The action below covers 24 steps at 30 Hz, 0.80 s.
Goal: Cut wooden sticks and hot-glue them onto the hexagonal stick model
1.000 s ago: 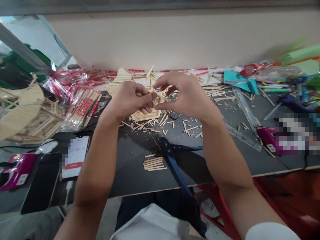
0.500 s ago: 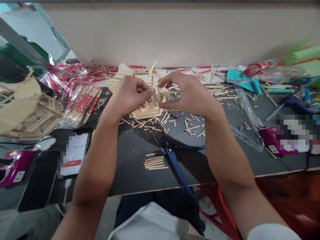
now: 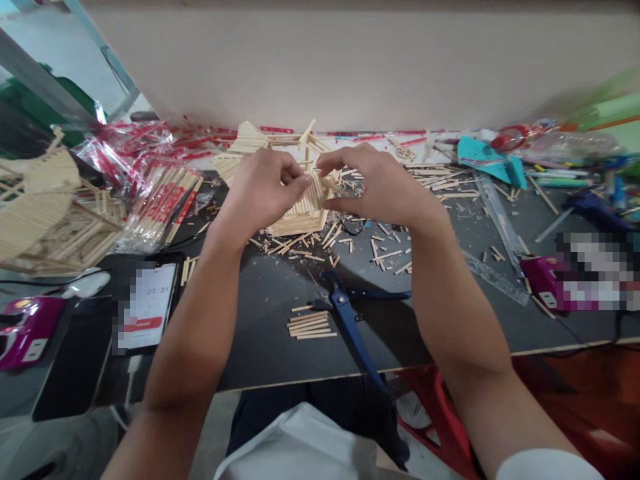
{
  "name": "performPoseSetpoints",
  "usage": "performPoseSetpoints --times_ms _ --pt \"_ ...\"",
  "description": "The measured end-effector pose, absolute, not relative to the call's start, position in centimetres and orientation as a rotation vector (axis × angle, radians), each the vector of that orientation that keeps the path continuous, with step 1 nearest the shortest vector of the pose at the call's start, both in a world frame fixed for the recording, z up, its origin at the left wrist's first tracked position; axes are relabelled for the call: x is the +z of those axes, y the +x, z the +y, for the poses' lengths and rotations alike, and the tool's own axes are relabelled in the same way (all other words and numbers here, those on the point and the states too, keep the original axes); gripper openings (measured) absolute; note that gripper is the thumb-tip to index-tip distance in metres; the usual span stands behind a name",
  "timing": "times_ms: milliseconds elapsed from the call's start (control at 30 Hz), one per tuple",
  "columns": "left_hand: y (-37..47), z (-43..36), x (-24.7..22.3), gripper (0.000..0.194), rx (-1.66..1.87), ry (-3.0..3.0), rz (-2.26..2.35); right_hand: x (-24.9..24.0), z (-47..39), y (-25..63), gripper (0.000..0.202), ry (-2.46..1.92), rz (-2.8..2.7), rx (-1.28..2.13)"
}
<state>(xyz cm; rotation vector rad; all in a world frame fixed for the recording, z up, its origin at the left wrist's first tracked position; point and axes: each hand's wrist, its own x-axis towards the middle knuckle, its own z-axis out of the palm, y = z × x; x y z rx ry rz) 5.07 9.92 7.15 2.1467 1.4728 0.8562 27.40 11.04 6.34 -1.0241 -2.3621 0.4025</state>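
A small house-like model [image 3: 306, 215] built of pale wooden sticks stands on the dark table, partly covered by my hands. At its left side is my left hand [image 3: 267, 190], thumb and fingers drawn together; whatever they hold, if anything, is hidden. My right hand [image 3: 373, 180] curves around the model's right side with thumb and fingers apart, near a slanting stick; I cannot tell whether it touches. Slatted stick panels [image 3: 249, 139] rise behind my left hand. Closer to me lie blue-handled cutters [image 3: 350, 320] beside a row of short cut sticks [image 3: 311, 325].
Stick offcuts [image 3: 385, 253] litter the table around the model. Left are another stick model [image 3: 43, 213], wrapped chopsticks [image 3: 165, 197] and a lit phone [image 3: 153, 307]. Toward the right lie a clear ruler [image 3: 497, 220], turquoise paper [image 3: 487, 160] and a plastic bottle [image 3: 565, 143].
My left fingers have lifted slightly, baring more of the model's front slats. My right hand stays almost in place, its thumb and fingers still apart.
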Motion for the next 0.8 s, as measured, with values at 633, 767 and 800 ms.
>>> performPoseSetpoints --times_ms 633,767,800 --pt "4.88 9.87 6.97 0.022 0.762 2.299 1.462 5.78 11.63 27.83 0.044 -0.942 -2.378 0.471" --pt "5.05 9.78 7.07 0.023 0.729 2.314 1.491 5.79 11.58 27.85 0.046 -0.959 -2.383 0.436" --pt "5.12 9.73 7.14 0.023 0.720 2.316 1.499 5.78 11.59 27.87 0.046 -0.955 -2.385 0.431"
